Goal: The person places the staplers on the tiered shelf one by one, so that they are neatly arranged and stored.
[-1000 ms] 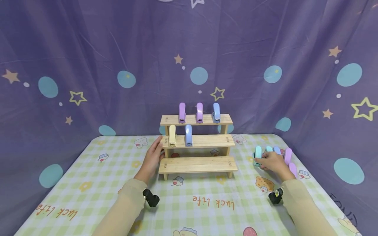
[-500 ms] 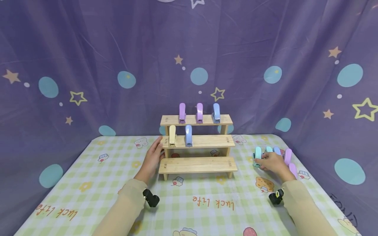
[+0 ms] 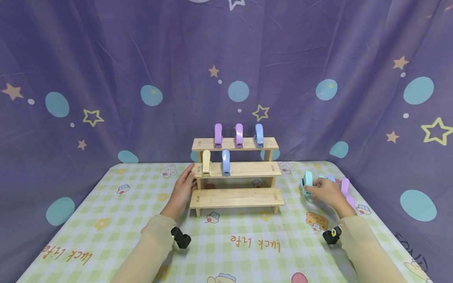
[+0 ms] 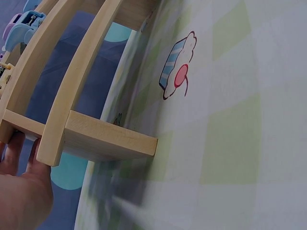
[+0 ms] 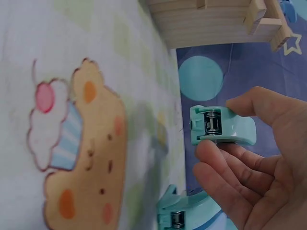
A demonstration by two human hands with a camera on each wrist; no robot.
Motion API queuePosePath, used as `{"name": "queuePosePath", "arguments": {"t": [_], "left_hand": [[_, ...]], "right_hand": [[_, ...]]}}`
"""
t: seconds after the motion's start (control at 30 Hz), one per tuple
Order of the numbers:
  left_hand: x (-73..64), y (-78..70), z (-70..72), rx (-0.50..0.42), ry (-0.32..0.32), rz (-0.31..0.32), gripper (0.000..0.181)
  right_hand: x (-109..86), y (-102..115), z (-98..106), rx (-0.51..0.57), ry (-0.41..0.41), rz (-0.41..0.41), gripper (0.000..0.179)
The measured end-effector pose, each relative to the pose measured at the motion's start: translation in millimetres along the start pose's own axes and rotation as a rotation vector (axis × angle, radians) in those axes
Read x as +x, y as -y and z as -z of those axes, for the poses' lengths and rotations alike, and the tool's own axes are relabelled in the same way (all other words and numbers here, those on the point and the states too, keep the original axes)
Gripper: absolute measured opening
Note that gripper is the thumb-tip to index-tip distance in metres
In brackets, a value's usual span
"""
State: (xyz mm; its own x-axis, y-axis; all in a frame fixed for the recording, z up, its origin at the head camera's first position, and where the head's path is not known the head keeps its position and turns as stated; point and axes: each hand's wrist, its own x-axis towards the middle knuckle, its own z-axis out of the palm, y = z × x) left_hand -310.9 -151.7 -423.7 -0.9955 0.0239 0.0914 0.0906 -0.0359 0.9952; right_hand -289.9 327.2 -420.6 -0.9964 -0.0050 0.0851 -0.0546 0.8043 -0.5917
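Observation:
My right hand (image 3: 327, 192) pinches a teal mini stapler (image 3: 307, 181) between thumb and fingers at the table's right side. In the right wrist view, this stapler (image 5: 237, 127) shows its spring and is raised off the cloth, with another teal stapler (image 5: 192, 208) below it. My left hand (image 3: 182, 192) holds the left end of a three-tier wooden display stand (image 3: 237, 197), its fingers at the middle tier's edge. On the top tier stand two purple staplers (image 3: 239, 135) and a blue stapler (image 3: 259, 135). A yellow stapler (image 3: 207, 162) and a blue stapler (image 3: 226, 162) occupy the middle tier.
Beyond my right hand are a blue stapler (image 3: 331, 179) and purple staplers (image 3: 345, 186), partly hidden by it. A checked, printed cloth (image 3: 255, 259) covers the table. A purple curtain (image 3: 177, 59) hangs behind and on both sides.
My right hand has lifted the teal stapler slightly from the table, moving it a little up and left. My left hand and the stand have stayed in place.

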Motion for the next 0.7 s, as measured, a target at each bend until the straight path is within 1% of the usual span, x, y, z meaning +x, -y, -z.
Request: {"name": "queuePosePath", "arguments": {"t": [0.17,0.33,0.47,0.57,0.7], "left_hand": [[0.9,0.2,-0.3,0.012,-0.006,0.018,0.051],[0.2,0.9,1.1,0.008,0.0,-0.003,0.051],[-0.4,1.3,2.1,0.001,-0.003,-0.017,0.051],[-1.5,0.2,1.8,-0.005,-0.002,-0.016,0.051],[-3.4,-2.1,0.6,-0.007,0.003,-0.014,0.052]], "right_hand": [[-1.8,10.6,6.1,-0.021,-0.027,0.021,0.056],[-5.1,25.1,14.0,-0.023,-0.053,0.027,0.054],[-7.6,37.1,19.4,-0.027,-0.081,0.069,0.053],[-9.8,46.3,22.5,-0.025,-0.104,0.097,0.05],[-13.3,60.4,25.9,-0.014,-0.115,0.109,0.052]]}}
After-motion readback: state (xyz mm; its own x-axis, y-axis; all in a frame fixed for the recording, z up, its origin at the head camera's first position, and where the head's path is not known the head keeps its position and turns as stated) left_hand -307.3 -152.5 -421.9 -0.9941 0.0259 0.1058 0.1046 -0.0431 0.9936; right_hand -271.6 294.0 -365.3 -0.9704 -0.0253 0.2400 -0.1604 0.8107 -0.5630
